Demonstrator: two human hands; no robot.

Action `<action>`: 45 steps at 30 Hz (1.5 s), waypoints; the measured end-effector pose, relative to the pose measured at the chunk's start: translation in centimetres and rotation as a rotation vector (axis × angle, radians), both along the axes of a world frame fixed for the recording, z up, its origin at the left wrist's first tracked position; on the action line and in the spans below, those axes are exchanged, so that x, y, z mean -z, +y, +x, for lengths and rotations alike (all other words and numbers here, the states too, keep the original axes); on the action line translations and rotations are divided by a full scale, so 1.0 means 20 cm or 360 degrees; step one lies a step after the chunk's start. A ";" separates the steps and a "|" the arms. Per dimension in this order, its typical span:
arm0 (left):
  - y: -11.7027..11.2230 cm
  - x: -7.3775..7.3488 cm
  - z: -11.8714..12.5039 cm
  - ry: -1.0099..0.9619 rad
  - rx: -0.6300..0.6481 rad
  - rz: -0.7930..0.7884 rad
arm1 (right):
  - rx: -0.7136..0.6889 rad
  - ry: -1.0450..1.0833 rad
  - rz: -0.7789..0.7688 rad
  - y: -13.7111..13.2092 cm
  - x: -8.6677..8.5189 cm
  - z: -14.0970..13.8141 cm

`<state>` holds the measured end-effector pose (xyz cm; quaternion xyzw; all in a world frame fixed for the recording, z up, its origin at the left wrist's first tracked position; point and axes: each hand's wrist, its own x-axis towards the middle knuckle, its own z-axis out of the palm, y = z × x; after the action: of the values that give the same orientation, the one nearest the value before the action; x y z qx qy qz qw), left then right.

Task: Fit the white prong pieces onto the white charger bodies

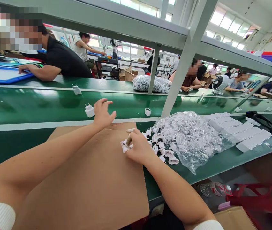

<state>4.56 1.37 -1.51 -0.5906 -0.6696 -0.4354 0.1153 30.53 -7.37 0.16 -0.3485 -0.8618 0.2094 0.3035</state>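
My left hand is stretched over the near edge of the green belt, fingers apart and holding nothing. Just left of it, a white charger plug stands on the belt with its two pins up. Over the brown cardboard sheet, my right hand is closed on a small white plug part, partly hidden by the fingers. Covers sit on some of that hand's fingertips. Beside it, several loose white plug parts lie on the green table.
A clear bag of white parts lies to the right, with rows of white housings beyond it. More white pieces sit on the green belt. A grey post rises ahead. Co-workers sit across the belt.
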 end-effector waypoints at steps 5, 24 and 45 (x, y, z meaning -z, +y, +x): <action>0.18 -0.01 0.25 -0.0052 0.0468 -0.0415 | -0.0168 -0.0157 -0.0188 -0.06 -0.03 0.00; 0.31 -0.01 0.54 -0.0405 0.0518 -0.0737 | -0.0211 0.0167 -0.0526 0.04 -0.03 0.05; -0.91 0.10 0.23 -0.0884 0.0970 -0.0856 | -0.0233 0.0368 -0.0587 -0.03 -0.01 -0.04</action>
<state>9.19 -16.75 -3.56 -0.6301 -0.5604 -0.4019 -0.3569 29.80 -8.02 0.44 -0.3083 -0.7915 0.4232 0.3154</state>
